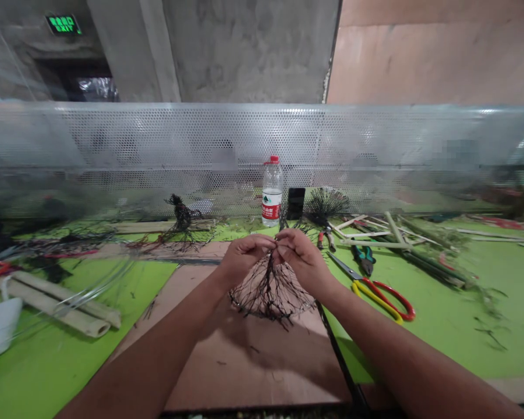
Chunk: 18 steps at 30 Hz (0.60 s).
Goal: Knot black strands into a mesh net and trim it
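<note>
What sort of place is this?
It looks like a craft workshop, probably. You can see a dark wiry bundle between the left hand and right hand, big scissors on a green tabletop, and bamboo-like tubes over on the left.

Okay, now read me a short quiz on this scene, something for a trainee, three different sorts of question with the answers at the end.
1. True or false: the left hand and the right hand are both at the narrow top of the dark wiry bundle.
2. Which item has one red handle and one yellow handle?
A) teal-handled pliers
B) scissors
C) exit sign
3. Fill in the blank: the plastic water bottle has a ____ cap.

Key: 1. True. 2. B. 3. Red.
</note>
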{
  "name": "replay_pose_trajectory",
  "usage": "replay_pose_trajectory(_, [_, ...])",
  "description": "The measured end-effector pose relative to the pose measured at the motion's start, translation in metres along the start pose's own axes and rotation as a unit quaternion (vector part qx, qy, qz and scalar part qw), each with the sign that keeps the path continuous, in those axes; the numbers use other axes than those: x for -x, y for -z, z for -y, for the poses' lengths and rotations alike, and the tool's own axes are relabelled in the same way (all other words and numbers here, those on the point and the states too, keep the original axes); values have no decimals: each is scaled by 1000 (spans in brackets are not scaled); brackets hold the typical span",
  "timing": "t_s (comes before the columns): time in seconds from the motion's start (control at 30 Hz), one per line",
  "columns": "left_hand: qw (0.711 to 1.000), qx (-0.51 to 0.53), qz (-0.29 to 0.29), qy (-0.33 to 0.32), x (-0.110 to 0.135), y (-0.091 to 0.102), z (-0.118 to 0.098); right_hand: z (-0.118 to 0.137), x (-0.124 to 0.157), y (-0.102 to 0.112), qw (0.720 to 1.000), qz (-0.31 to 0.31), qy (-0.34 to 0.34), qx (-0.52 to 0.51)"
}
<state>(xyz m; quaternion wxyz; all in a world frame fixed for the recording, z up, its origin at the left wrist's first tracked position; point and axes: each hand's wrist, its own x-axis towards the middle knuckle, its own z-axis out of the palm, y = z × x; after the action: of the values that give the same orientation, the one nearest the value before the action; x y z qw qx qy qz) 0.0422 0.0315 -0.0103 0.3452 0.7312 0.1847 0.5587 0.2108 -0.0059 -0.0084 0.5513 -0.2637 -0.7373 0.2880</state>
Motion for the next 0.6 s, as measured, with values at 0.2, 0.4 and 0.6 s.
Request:
replay_pose_trajectory(0.2, [997, 45, -6, 62, -1, 1, 2, 3, 1, -3, 999, 24, -4, -26])
replay_pose_trajectory(0.4, [996, -7, -6, 85, -1, 1, -1, 5, -2, -1, 993, 28, -36, -111])
replay_pose_trajectory(0.6, [994, 33, -31, 103, -2, -2, 0, 6, -3, 0, 993, 37, -36, -110])
